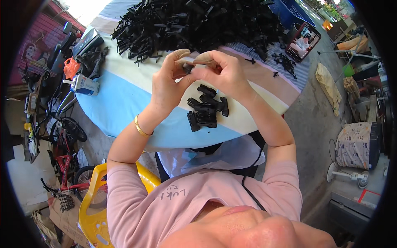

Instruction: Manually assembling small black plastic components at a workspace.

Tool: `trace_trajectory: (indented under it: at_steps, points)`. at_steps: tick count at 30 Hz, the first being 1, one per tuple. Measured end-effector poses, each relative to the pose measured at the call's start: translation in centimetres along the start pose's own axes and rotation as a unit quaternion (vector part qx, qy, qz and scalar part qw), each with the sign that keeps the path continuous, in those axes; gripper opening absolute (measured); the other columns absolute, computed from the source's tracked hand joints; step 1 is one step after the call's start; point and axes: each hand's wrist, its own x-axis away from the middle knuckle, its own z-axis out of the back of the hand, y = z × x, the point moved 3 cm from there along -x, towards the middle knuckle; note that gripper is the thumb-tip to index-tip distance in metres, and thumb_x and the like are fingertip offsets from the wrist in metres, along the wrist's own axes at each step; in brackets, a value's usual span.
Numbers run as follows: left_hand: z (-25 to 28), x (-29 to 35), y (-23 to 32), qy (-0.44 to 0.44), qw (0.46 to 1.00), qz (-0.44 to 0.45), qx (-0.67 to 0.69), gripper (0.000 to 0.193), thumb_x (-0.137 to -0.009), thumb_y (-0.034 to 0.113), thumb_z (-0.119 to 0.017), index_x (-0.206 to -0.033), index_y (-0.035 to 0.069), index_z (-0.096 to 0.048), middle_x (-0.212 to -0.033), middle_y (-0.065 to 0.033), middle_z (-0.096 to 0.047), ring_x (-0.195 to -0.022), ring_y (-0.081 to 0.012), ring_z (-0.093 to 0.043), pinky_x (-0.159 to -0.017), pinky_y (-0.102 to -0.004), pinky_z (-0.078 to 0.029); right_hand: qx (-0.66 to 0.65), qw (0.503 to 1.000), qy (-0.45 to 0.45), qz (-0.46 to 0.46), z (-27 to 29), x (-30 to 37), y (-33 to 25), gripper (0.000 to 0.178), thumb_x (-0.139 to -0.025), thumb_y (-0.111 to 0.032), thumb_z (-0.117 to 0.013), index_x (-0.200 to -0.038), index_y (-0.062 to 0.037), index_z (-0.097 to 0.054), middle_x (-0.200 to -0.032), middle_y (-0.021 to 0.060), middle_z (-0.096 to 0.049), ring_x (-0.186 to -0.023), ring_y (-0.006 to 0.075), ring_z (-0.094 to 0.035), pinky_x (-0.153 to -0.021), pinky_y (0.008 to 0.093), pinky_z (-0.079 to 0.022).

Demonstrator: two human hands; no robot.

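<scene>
Both hands meet above the striped tablecloth (124, 78), with tan covers on some fingertips. My left hand (165, 84), a gold bangle at its wrist, pinches a small black plastic part (188, 67). The fingers of my right hand (229, 76) close on the same part from the other side and hide much of it. Just below the hands lies a small group of black plastic clips (206, 108), several side by side. Beyond the hands spreads a large heap of black plastic pieces (194, 31).
A phone (304, 43) stands at the right of the heap, near small black pieces (284, 64) and a blue basket (294, 13). At the left edge sit a white-blue carton (86, 85) and dark gloves (93, 62). A yellow chair (92, 206) and a red bicycle (64, 165) are lower left.
</scene>
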Motion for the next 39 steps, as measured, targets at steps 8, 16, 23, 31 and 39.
trace_trajectory:
  at_steps: [8, 16, 23, 31, 39]
  points:
    - [0.9, -0.2, 1.1, -0.136, 0.987, -0.081, -0.023, 0.077, -0.064, 0.002, -0.076, -0.129, 0.006, -0.036, -0.11, -0.0129, -0.058, -0.098, -0.0194, -0.06, -0.079, -0.0306, -0.05, 0.014, 0.999, -0.037, 0.002, 1.4, -0.2, -0.2, 0.018, -0.073, -0.007, -0.07, -0.089, -0.0004, -0.064, -0.075, -0.0015, -0.061, -0.063, 0.0021, -0.05, -0.055, 0.0162, -0.039]
    - [1.9, -0.8, 0.2, -0.306, 0.841, 0.092, 0.436, 0.058, -0.069, 0.002, -0.073, -0.118, 0.001, -0.041, -0.113, -0.0125, -0.052, -0.099, -0.0271, -0.059, -0.088, -0.0344, -0.049, -0.24, 0.961, -0.135, -0.016, 1.1, 0.0, -0.9, 0.019, -0.077, -0.001, -0.065, -0.096, 0.0011, -0.061, -0.082, 0.0004, -0.06, -0.073, 0.0054, -0.054, -0.064, 0.0155, -0.044]
    - [0.9, -0.2, -0.9, -0.246, 0.859, 0.229, 0.385, 0.015, -0.079, 0.003, -0.061, -0.09, -0.001, -0.05, -0.092, -0.0121, -0.06, -0.086, -0.0201, -0.063, -0.078, -0.03, -0.051, -0.101, 0.984, -0.134, 0.055, 1.3, -0.4, -0.3, 0.021, -0.077, 0.004, -0.064, -0.098, 0.0022, -0.061, -0.088, 0.0035, -0.061, -0.079, 0.0085, -0.058, -0.072, 0.0206, -0.048]
    - [1.2, -0.4, -0.7, -0.128, 0.929, 0.162, 0.307, 0.013, -0.08, -0.003, -0.056, -0.091, -0.004, -0.051, -0.094, -0.0109, -0.06, -0.08, -0.0132, -0.061, -0.075, -0.0249, -0.051, -0.027, 0.999, -0.038, -0.003, 0.7, 0.0, 0.2, 0.015, -0.089, -0.011, -0.053, -0.096, 0.0014, -0.058, -0.077, 0.0002, -0.056, -0.07, 0.0041, -0.049, -0.062, 0.0167, -0.039]
    - [0.8, 0.3, -0.5, -0.072, 0.971, 0.077, 0.216, 0.024, -0.079, -0.004, -0.058, -0.103, -0.003, -0.052, -0.092, -0.0037, -0.059, -0.084, -0.007, -0.057, -0.075, -0.0208, -0.049, 0.032, 0.999, -0.028, -0.016, -0.2, 0.2, -0.4, 0.014, -0.089, -0.012, -0.052, -0.088, 0.0005, -0.059, -0.062, -0.0034, -0.049, -0.058, 0.003, -0.043, -0.051, 0.0171, -0.033]
